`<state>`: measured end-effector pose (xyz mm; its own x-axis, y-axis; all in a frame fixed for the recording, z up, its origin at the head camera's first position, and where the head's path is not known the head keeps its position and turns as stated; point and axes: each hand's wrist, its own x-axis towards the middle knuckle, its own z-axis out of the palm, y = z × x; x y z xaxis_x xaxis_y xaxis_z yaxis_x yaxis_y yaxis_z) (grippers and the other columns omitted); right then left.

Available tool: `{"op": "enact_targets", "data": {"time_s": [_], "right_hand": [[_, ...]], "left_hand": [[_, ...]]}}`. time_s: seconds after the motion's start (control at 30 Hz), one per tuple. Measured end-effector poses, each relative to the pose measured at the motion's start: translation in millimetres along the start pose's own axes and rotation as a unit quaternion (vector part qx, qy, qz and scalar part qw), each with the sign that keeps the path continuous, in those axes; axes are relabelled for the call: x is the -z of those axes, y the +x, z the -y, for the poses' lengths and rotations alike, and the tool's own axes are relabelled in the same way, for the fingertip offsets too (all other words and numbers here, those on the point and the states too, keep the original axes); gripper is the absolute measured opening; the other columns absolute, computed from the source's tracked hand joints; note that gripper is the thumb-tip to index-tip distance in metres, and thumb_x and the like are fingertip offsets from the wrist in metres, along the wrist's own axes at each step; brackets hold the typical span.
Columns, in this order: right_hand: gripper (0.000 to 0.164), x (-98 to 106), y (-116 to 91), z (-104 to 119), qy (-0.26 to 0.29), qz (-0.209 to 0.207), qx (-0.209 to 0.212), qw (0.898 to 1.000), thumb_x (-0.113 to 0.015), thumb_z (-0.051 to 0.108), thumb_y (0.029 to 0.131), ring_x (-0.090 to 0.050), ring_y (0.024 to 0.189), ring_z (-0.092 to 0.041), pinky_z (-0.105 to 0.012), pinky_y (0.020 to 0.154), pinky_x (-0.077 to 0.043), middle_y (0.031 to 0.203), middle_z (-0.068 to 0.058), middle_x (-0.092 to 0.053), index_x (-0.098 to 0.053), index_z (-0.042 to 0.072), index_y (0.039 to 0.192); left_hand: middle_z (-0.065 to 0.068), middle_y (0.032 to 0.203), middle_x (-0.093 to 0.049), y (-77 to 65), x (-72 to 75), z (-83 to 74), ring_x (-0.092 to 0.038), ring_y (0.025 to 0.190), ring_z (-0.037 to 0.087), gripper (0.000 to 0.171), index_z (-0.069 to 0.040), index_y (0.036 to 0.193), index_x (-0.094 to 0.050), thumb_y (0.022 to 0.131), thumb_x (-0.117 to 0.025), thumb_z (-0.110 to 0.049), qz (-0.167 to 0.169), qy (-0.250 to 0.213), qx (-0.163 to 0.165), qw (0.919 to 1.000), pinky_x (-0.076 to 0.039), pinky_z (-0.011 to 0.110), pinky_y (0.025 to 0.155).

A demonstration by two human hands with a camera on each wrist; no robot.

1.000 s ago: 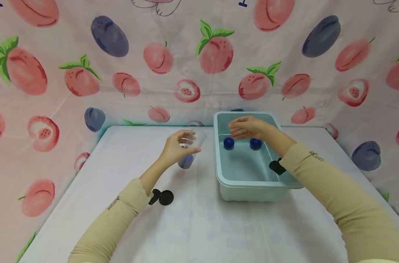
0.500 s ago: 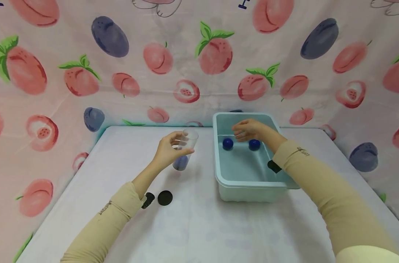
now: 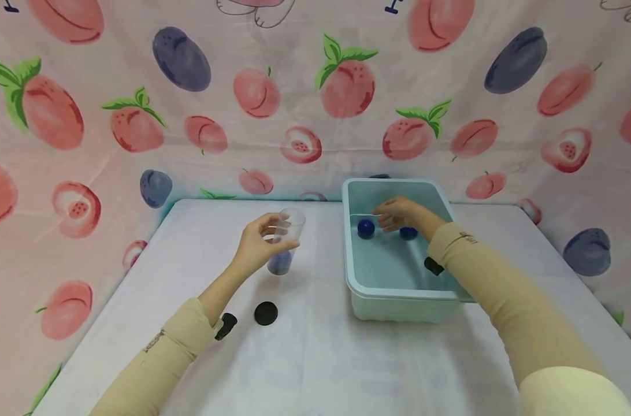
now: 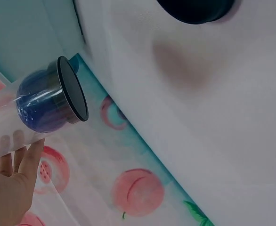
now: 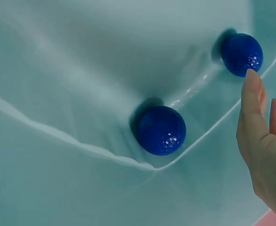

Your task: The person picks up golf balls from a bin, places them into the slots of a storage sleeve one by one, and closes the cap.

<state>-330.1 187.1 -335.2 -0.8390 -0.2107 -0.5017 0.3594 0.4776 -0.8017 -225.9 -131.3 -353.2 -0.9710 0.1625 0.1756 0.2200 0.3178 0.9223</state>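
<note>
My left hand [image 3: 254,245] grips a clear plastic tube [image 3: 293,222] between thumb and fingers, raised over the table and slightly tilted. A blue ball [image 4: 39,101] sits at its lower end, against a black end cap [image 4: 72,89]. My right hand [image 3: 401,212] reaches into the pale blue tub [image 3: 393,309] with nothing in its grasp. Two glossy blue balls lie in the tub: a left ball [image 3: 366,229] near the fingertips and a right ball [image 3: 408,233] partly covered by the hand. In the right wrist view, the fingertips overlap one blue ball [image 5: 242,54].
A round black disc [image 3: 266,313] lies on the white table in front of the left hand. Black wrist cameras show at the left cuff [image 3: 226,326] and right cuff [image 3: 433,266]. A pale line like a waterline runs around the tub's inside. Behind hangs a peach-print cloth [image 3: 300,81].
My left hand has drawn the tube left, away from the tub, and slightly down. My right hand has lowered a little into the tub, its fingers closer to the balls.
</note>
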Motion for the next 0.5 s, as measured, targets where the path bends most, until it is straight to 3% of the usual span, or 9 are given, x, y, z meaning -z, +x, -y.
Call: {"op": "enact_targets", "data": {"time_s": [0.27,0.37,0.5], "right_hand": [[0.057,0.4,12.8,-7.5,0.011,-0.021,-0.040,0.999,-0.048,0.015,0.098,-0.037,0.132,-0.044,-0.047,0.107,-0.039,0.143,-0.033,-0.032,-0.025,-0.010,0.143],[0.060,6.0,37.4,-19.8,0.014,-0.037,-0.049,0.998,-0.054,0.015,0.095,-0.043,0.127,-0.043,-0.046,0.103,-0.044,0.140,-0.032,-0.037,-0.026,-0.009,0.142],[0.072,22.7,94.7,-47.7,0.023,-0.028,-0.047,0.998,-0.073,0.021,0.081,-0.061,0.102,-0.042,-0.045,0.084,-0.055,0.117,-0.033,-0.055,-0.036,-0.009,0.135]], "left_hand": [[0.013,0.117,-0.062,-9.5,9.6,3.4,-0.061,0.109,0.028,0.052,-0.009,0.121,-0.058,0.074,-0.080,-0.013,-0.011,0.013,-0.002,0.9999,-0.052,0.041,0.092],[0.014,0.117,-0.062,-12.7,12.8,4.1,-0.060,0.110,0.028,0.052,-0.009,0.121,-0.057,0.074,-0.080,-0.015,-0.015,0.015,-0.001,0.9998,-0.051,0.042,0.093],[0.016,0.119,-0.061,-15.9,16.5,5.0,-0.060,0.110,0.029,0.054,-0.007,0.123,-0.057,0.075,-0.080,-0.014,-0.015,0.011,0.003,0.9998,-0.051,0.042,0.093]]}}
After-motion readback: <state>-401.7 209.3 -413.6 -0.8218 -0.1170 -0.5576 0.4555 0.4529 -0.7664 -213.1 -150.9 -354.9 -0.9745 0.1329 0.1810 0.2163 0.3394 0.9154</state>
